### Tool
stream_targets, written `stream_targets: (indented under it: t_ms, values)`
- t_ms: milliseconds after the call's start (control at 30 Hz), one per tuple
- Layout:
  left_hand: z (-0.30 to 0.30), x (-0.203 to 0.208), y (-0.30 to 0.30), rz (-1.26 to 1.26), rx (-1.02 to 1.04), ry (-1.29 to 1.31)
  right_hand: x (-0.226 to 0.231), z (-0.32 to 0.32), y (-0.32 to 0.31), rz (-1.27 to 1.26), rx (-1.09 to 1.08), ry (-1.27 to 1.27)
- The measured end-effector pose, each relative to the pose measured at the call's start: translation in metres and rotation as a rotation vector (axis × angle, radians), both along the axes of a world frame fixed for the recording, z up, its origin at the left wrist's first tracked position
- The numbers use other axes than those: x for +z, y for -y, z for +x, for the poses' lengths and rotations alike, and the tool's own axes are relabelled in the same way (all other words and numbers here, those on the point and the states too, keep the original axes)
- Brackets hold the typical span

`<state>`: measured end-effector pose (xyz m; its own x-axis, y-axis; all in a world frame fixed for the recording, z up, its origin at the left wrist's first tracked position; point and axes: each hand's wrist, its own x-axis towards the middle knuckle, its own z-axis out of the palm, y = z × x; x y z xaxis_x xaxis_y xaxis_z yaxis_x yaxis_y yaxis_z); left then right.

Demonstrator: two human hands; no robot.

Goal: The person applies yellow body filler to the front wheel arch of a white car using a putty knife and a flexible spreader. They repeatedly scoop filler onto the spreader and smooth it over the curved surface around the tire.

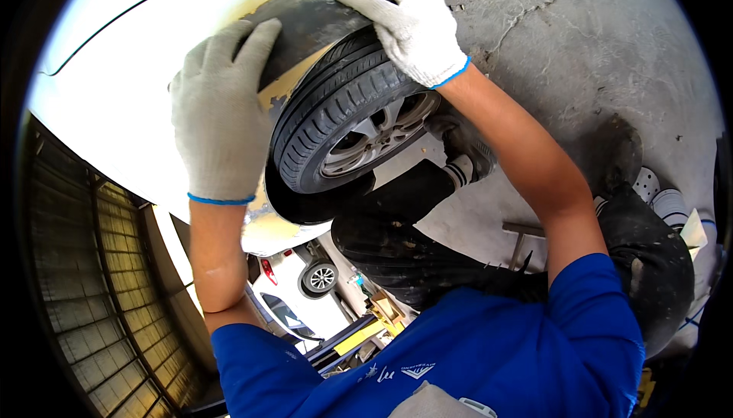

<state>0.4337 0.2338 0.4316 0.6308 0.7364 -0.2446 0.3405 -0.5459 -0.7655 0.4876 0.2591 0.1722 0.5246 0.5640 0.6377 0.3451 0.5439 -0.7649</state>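
A white car body panel (pixel 145 44) curves over a wheel with a black tyre (pixel 336 105) and a silver rim (pixel 382 139). Along the arch edge runs a dark grey, smudged band (pixel 317 17) bordered by yellowish patches; whether it is bare surface or a separate strip, I cannot tell. In a white knit glove, my left hand (pixel 221 112) lies against the panel at the band's left end, fingers stretched. My right hand (pixel 412 25), gloved likewise, rests over the band's right end above the tyre, fingers apart. Neither hand visibly grips anything; some fingertips are hidden.
My bent leg in dark trousers (pixel 397 250) and a shoe (pixel 462 143) are close beside the wheel. Grey concrete floor (pixel 565 51) spreads to the right, with a pale clog (pixel 646 184) there. Behind are another white car (pixel 305 303) and a slatted shutter-like wall (pixel 114 280).
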Motion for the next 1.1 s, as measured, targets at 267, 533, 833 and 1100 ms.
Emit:
stream_targets:
  t_ms: [267,533,833,1100]
  values:
    - [-0.002,0.005,-0.018,0.052,0.019,-0.038,0.003,-0.007,-0.022,0.051,0.03,-0.037]
    - [-0.047,-0.032,0.014,0.111,0.046,0.151,-0.018,-0.03,-0.016,0.083,0.022,0.073]
    - [-0.122,-0.095,0.049,0.145,0.107,0.303,-0.064,-0.062,0.003,0.108,0.172,0.166]
    - [-0.069,-0.081,0.081,-0.088,0.207,0.3,-0.064,-0.032,0.047,-0.053,0.218,0.178]
